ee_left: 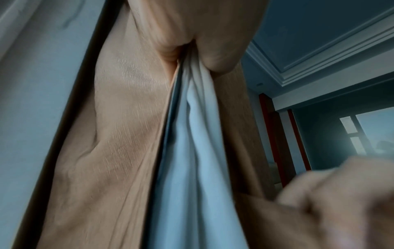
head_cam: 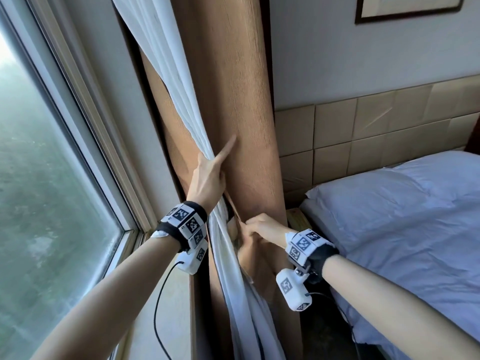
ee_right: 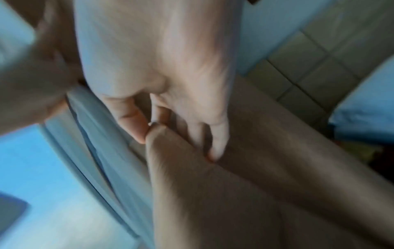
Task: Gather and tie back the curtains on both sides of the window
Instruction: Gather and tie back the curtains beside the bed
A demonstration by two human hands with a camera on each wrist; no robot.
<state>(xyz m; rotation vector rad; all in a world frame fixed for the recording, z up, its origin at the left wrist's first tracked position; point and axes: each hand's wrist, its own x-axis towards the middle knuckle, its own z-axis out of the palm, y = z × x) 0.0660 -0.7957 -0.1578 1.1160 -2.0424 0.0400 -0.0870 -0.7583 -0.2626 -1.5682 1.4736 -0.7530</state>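
A brown curtain (head_cam: 241, 100) and a white sheer curtain (head_cam: 166, 61) hang bunched together at the window's right side. My left hand (head_cam: 211, 175) grips the gathered sheer against the brown cloth at waist height, index finger pointing up along the fabric. In the left wrist view the sheer curtain (ee_left: 192, 151) is squeezed between thumb and palm of my left hand (ee_left: 202, 33). Just below, my right hand (head_cam: 259, 228) pinches a narrow brown band (head_cam: 233, 206) that runs across the bundle. In the right wrist view my right hand (ee_right: 162, 67) pinches brown fabric (ee_right: 213, 193) between its fingertips.
The window pane (head_cam: 39, 178) and its sill (head_cam: 166, 294) lie to the left. A bed (head_cam: 402, 216) with pale bedding, a padded headboard (head_cam: 363, 131) and a small wooden bedside surface (head_cam: 296, 216) stand close on the right. A picture frame (head_cam: 405, 9) hangs above.
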